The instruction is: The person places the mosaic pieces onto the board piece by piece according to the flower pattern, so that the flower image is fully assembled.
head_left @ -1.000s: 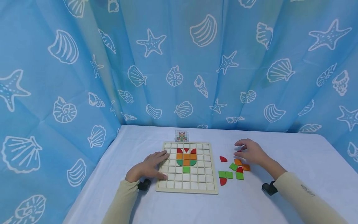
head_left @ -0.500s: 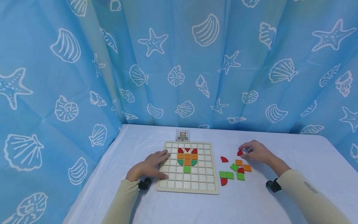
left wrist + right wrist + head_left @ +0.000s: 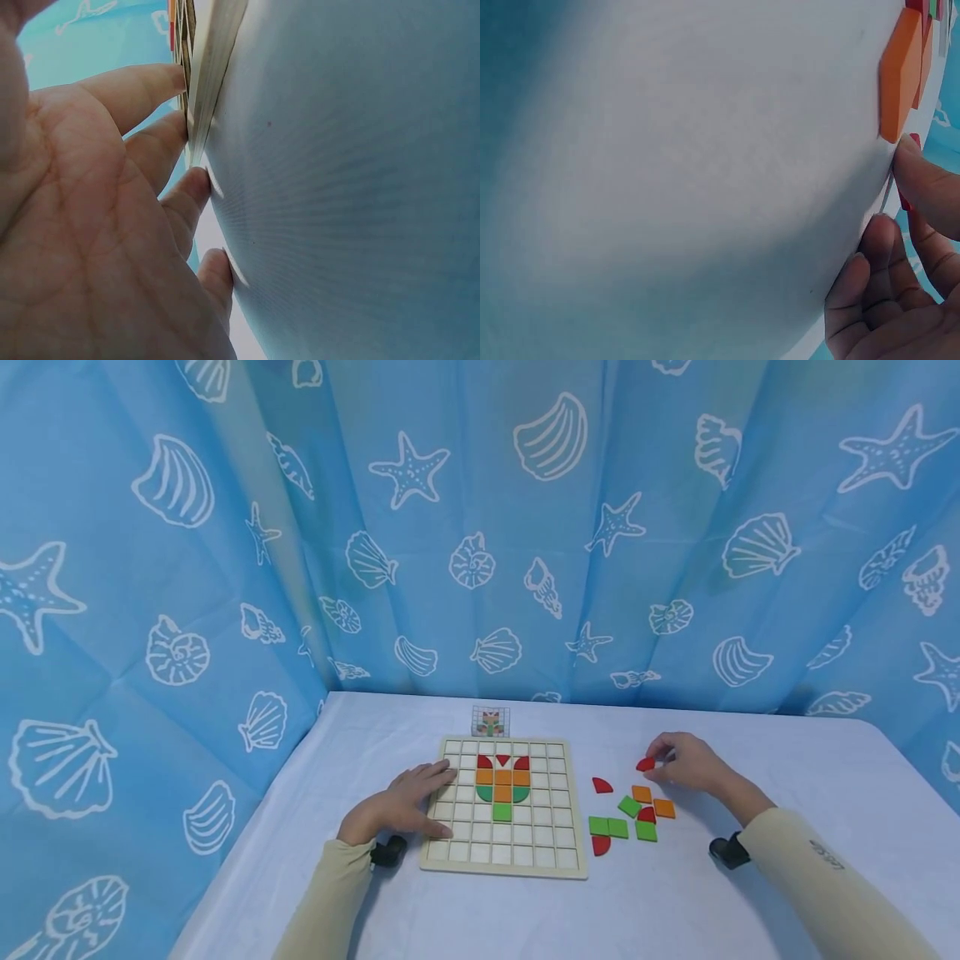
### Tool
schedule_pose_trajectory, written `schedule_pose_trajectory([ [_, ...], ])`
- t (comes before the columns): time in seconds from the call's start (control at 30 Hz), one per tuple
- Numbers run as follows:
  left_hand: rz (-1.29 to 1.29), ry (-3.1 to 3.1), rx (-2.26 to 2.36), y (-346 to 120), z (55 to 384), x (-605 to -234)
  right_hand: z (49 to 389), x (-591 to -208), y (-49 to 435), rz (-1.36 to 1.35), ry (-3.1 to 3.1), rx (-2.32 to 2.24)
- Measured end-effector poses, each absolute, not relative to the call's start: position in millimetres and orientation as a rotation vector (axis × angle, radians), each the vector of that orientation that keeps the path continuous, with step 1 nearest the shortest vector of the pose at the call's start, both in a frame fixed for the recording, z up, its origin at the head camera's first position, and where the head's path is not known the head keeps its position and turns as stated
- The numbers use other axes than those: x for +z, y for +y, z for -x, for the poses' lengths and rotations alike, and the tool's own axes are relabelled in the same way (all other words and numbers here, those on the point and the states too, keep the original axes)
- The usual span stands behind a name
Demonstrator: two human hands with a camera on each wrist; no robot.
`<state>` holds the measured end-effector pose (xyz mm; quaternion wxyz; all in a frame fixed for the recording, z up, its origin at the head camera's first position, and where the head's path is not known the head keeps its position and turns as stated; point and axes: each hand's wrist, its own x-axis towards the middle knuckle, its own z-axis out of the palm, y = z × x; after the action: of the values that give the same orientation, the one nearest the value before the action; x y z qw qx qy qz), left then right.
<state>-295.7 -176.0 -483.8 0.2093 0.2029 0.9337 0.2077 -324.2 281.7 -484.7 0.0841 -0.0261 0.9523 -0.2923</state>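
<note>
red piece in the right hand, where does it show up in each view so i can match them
Head: red piece right of centre, lower half, pinched by the right hand.
Left wrist: not in it.
Right wrist: near the right edge, partly hidden.
Shared landmark: the blue curtain, in all three.

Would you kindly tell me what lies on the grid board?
The grid board bears red, orange and green pieces; whatever lies under the left hand at its edge is hidden.
</note>
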Motion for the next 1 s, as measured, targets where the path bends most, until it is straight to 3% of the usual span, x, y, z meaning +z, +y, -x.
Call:
schedule_pose_trajectory([
  [1.0,-0.590,2.596,0.634,-180,296,-487,324,-475,242,0.061,2.866,-1.076],
])
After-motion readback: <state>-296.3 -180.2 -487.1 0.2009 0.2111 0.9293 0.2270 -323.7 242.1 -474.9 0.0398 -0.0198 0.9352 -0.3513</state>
